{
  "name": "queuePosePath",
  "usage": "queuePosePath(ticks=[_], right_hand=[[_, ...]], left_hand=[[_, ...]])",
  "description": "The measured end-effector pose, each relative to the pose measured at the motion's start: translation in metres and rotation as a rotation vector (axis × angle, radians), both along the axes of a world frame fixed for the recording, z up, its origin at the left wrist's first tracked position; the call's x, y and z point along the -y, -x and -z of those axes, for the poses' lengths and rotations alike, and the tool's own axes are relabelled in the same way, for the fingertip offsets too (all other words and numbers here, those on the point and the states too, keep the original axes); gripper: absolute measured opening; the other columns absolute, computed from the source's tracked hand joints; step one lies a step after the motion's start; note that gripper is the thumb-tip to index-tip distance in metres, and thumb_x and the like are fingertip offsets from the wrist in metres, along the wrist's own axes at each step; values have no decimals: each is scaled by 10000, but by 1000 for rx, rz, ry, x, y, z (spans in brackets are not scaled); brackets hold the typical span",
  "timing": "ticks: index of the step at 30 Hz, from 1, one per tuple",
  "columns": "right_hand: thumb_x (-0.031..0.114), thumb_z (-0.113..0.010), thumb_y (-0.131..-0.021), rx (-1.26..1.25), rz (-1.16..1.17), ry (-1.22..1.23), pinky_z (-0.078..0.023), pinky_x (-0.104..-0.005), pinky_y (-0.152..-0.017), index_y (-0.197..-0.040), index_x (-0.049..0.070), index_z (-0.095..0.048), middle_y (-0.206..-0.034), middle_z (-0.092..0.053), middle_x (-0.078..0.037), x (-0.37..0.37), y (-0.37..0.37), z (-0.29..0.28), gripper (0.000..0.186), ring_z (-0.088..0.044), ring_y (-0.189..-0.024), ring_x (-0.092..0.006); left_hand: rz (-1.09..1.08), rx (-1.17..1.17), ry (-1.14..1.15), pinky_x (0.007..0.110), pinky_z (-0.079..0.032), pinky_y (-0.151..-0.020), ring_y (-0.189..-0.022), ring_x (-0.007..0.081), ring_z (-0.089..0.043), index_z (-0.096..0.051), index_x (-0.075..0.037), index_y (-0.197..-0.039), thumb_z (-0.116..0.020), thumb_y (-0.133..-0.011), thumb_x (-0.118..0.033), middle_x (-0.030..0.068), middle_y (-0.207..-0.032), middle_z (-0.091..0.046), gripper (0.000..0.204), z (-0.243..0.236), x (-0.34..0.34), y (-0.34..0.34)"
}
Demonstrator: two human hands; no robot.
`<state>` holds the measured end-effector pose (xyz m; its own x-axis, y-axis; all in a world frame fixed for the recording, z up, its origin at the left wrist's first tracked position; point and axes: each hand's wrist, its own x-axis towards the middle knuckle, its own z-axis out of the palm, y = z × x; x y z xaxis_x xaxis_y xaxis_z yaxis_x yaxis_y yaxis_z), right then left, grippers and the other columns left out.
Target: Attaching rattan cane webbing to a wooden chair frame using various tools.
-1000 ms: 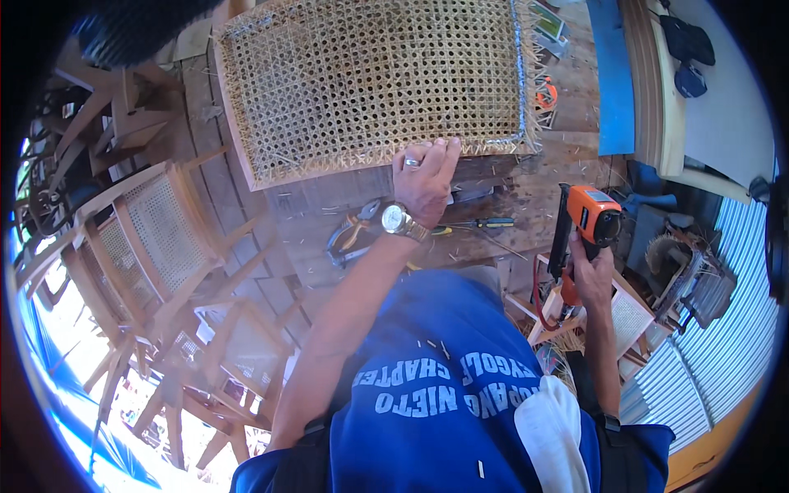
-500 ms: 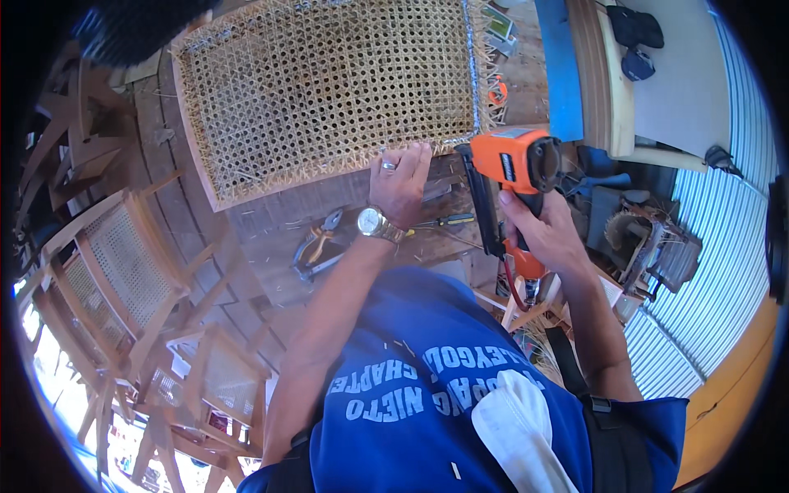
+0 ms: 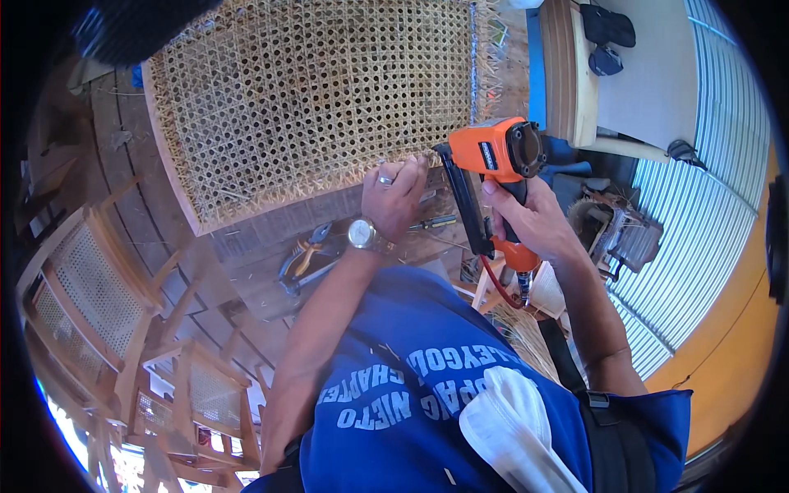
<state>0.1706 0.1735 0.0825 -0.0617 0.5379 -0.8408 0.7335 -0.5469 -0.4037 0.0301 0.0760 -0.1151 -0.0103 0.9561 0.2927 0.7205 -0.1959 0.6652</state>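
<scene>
A woven cane panel on a wooden frame (image 3: 320, 99) lies in front of me, with loose cane ends fringing its near and right edges. My left hand (image 3: 393, 197) has its fingers bent and pressed together on the near edge, left of the right corner. In my right hand (image 3: 538, 220) is an orange and black pneumatic staple gun (image 3: 481, 152), gripped by its handle. The gun's black nose is at the near edge, close beside my left fingertips; whether it touches the cane, I cannot tell. A red hose hangs from the fitting below the handle.
Pliers (image 3: 306, 251) and a screwdriver (image 3: 433, 223) lie on the worktop between the panel and my body. Wooden chairs with cane backs (image 3: 99, 283) crowd the left side. At right are stacked boards (image 3: 560, 74) and a dark machine (image 3: 629, 242) near the corrugated wall (image 3: 690, 246).
The staple gun has moved left, nearer my left fingertips. My left fingers are more bent on the panel edge. The whole view has shifted slightly.
</scene>
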Motion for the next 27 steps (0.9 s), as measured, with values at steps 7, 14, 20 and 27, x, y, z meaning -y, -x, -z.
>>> queuePosePath(ticks=[7,14,20,27], right_hand=[[310,-603,-1021,10,29,58,-471,-287,-551,-970,55,-573,-652,-575,-4,-6,14,-4,262,-575,-559,-105],[289,-591,-1027,-24,10,56,-462,-267,-523,-957,60,-591,-644,-569,7,5,18,2,240,-568,-546,-90],[279,-588,-1030,-51,-44,-58,-462,-247,-518,-1004,68,-606,-642,-568,18,13,18,9,213,-563,-538,-73],[265,-601,-1023,13,-49,59,-451,-243,-513,-1013,79,-617,-638,-567,26,-3,22,8,186,-561,-536,-69]], left_hand=[[42,-5,-124,340,-432,-781,-915,153,-585,-733,-66,-1130,-734,-827,-104,-16,-1048,-648,306,10,0,5],[47,115,-153,349,-444,-800,-931,156,-598,-722,-31,-1113,-800,-780,-83,-12,-1008,-652,346,10,1,7],[65,90,-131,346,-441,-819,-963,149,-592,-742,-63,-1066,-773,-792,-86,-23,-1033,-647,277,12,1,6],[71,99,-120,348,-434,-847,-998,146,-586,-751,-85,-1061,-727,-777,-83,-24,-1096,-641,285,14,3,6]])
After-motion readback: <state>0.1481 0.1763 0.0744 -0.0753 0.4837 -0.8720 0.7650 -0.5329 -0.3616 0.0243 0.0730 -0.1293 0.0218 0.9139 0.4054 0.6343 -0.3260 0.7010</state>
